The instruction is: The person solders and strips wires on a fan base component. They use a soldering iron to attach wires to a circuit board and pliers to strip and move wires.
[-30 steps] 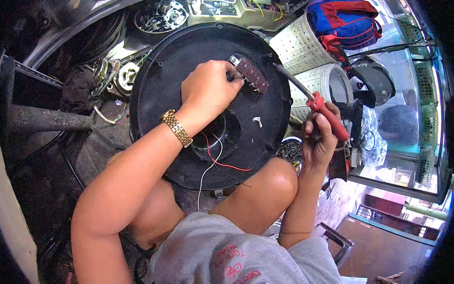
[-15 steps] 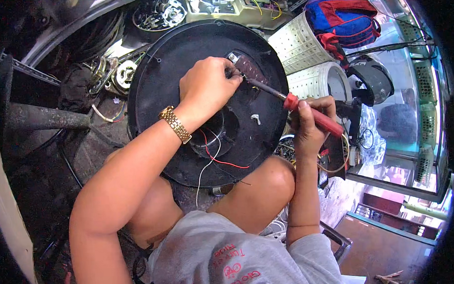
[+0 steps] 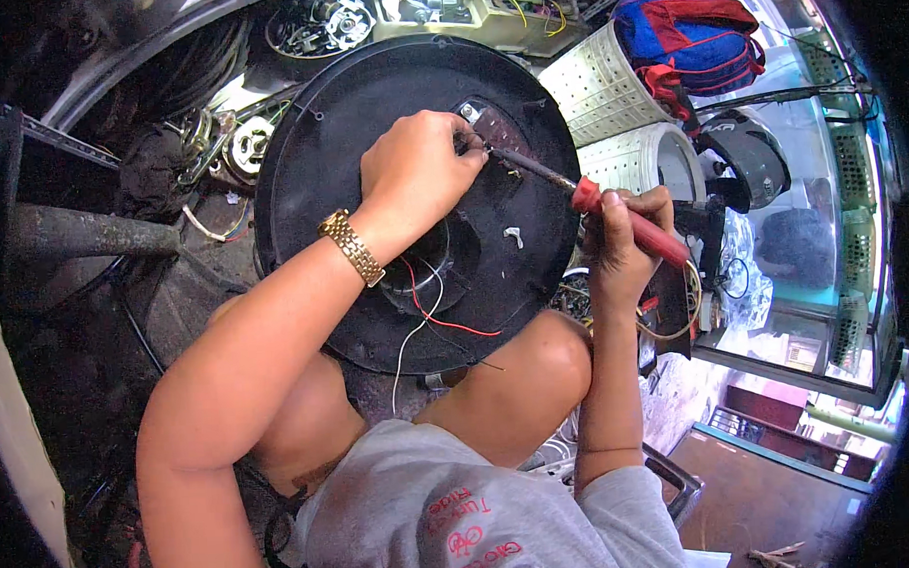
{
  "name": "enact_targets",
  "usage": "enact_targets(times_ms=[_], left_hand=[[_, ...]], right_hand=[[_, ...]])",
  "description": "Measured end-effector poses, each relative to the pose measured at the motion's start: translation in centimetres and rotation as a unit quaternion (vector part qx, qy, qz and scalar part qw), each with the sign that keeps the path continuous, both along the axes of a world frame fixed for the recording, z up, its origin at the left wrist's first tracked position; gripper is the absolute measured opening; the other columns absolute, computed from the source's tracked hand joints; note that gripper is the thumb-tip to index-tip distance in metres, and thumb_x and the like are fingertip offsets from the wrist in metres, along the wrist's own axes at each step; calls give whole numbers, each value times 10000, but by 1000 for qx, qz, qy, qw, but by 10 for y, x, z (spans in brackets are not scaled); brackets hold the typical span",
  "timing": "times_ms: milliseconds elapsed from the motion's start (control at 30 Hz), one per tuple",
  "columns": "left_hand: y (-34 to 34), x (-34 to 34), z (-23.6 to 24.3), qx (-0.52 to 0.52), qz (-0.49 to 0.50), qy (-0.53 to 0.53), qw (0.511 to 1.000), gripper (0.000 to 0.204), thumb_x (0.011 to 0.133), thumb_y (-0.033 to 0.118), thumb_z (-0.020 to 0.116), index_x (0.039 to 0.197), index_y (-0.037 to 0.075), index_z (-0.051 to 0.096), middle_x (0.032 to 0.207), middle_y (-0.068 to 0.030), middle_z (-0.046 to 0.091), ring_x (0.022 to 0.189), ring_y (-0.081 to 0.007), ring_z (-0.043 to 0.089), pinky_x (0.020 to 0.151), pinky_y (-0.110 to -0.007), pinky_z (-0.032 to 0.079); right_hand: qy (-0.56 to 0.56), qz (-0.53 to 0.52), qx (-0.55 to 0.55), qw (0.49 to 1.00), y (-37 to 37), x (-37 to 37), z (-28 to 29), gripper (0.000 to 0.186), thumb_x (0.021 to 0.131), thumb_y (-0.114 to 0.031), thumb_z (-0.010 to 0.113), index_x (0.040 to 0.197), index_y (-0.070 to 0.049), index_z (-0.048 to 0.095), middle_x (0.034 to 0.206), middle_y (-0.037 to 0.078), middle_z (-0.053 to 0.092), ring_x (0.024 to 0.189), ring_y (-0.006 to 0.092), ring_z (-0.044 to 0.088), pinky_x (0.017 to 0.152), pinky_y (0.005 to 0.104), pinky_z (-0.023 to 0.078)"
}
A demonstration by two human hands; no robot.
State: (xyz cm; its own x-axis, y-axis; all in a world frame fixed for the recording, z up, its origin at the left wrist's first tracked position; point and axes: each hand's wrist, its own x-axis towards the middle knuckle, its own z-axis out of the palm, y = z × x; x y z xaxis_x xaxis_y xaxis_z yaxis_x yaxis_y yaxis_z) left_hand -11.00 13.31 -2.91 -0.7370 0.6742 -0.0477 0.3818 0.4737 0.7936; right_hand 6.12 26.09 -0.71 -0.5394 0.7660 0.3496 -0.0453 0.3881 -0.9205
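Note:
My left hand (image 3: 416, 170) is pinched on something small at a dark component board (image 3: 504, 127) mounted on the round black plastic housing (image 3: 325, 163); what the fingers hold is hidden. My right hand (image 3: 623, 248) grips a red-handled soldering iron (image 3: 648, 232) with a cord trailing from it, its tip at my left fingertips. Red, white and black wires (image 3: 436, 327) lie loose from the housing's middle opening. A small white piece (image 3: 513, 236) sits on the housing, to the right of that opening.
Perforated white drums (image 3: 593, 89) stand at the right with a blue-and-red bag (image 3: 686, 41) on top, beside a dark helmet (image 3: 740, 154) and a glass case (image 3: 814, 261). Metal parts (image 3: 250, 151) lie to the left and behind. A steel post (image 3: 97, 231) crosses the left side.
Since a second ago my right hand has moved up and left, bringing the iron's tip to my left fingers. My left hand has shifted slightly upward, still pinched.

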Motion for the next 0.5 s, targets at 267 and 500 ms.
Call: enact_targets(times_ms=[267, 500], left_hand=[[0, 0, 0, 0, 3, 6, 1000, 263, 733, 326, 706, 908, 130, 724, 712, -151, 660, 701, -322, 656, 637, -414, 514], [-1, 1, 0, 1, 8, 7, 1000, 254, 739, 320, 702, 905, 129, 722, 699, -153, 657, 695, -321, 656, 633, -413, 513]], right_hand=[[18, 10, 0, 1000, 1, -2, -3, 268, 824, -113, 681, 823, -99, 414, 729, 27, 542, 571, 73, 482, 510, 206, 393], [-20, -6, 18, 1000, 0, -2, 2, 269, 826, -122, 680, 824, -102, 411, 741, 35, 554, 540, 79, 481, 471, 203, 384]])
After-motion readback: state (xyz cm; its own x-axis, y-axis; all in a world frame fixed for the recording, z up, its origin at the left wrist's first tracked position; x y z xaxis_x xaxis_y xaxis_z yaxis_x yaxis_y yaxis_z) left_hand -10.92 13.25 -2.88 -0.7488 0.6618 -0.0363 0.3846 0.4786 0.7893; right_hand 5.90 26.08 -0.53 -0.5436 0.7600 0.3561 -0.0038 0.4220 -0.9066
